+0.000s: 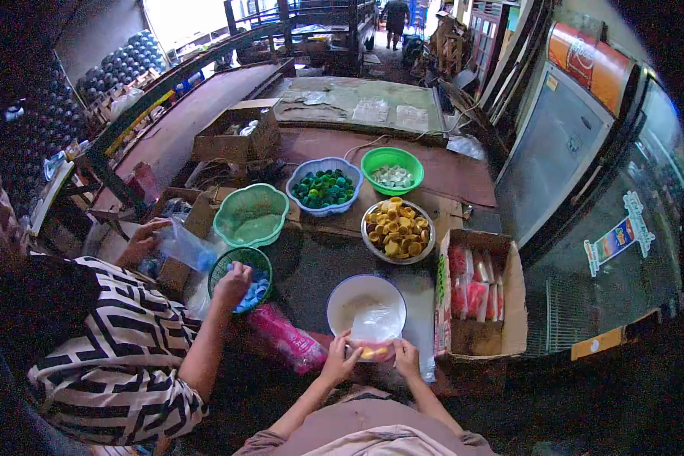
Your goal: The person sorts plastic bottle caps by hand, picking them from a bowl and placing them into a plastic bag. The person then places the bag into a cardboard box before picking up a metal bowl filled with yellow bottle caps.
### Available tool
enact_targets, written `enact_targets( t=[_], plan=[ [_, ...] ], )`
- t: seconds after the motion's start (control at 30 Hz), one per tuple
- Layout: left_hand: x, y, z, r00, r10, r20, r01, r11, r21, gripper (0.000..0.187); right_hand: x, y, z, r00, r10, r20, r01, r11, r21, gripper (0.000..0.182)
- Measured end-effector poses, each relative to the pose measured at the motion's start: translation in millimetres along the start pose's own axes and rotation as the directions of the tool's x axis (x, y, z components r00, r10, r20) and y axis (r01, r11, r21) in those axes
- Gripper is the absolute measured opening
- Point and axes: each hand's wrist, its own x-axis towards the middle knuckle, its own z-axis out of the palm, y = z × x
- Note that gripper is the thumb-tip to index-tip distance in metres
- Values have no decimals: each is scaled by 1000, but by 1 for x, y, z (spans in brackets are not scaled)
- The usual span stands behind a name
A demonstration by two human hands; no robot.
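Observation:
A clear plastic bag (pixel 376 325) with yellow and pinkish pieces at its near end is held between my two hands, over the near rim of a white bowl (pixel 340 296). My left hand (pixel 340 359) pinches the bag's left side. On its right side, my right hand (pixel 407 359) grips it with closed fingers. Beyond the bowl stands a metal bowl of yellow caps (pixel 397 230). To the right is a cardboard box (pixel 513 304) holding several packed bags (pixel 475 285) with red and white contents. A pink plastic package (pixel 285 338) lies left of my left hand.
At left, a co-worker in a patterned shirt (pixel 114 342) reaches into a green basket (pixel 219 267) of blue pieces and holds a bag (pixel 184 245). Behind are a pale green bowl (pixel 251 220), a blue bowl (pixel 323 209) and a green bowl (pixel 376 161). A glass-door cooler (pixel 558 144) stands right.

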Motion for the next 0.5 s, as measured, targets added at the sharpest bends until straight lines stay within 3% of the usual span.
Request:
enact_targets(
  t=[0.07,0.17,0.33,0.43,0.5],
  plan=[
    [-4,-5,7,1000,-7,-18,7,1000,-2,31,0,-8,-3,998,65,17,-65,997,31,28],
    [7,15,-11,922,-264,285,280,960,-15,30,-4,-18,-5,985,171,36,-173,984,43,27],
    [3,2,-2,888,-325,325,405,887,-221,30,0,-24,-7,961,275,8,-275,961,-7,23],
    [6,8,-5,835,-423,351,517,820,-244,32,1,-20,-5,974,227,-16,-226,972,67,15],
    [7,7,-3,810,-471,348,556,806,-203,35,2,-19,-6,988,144,-49,-144,989,-10,14]
  ],
)
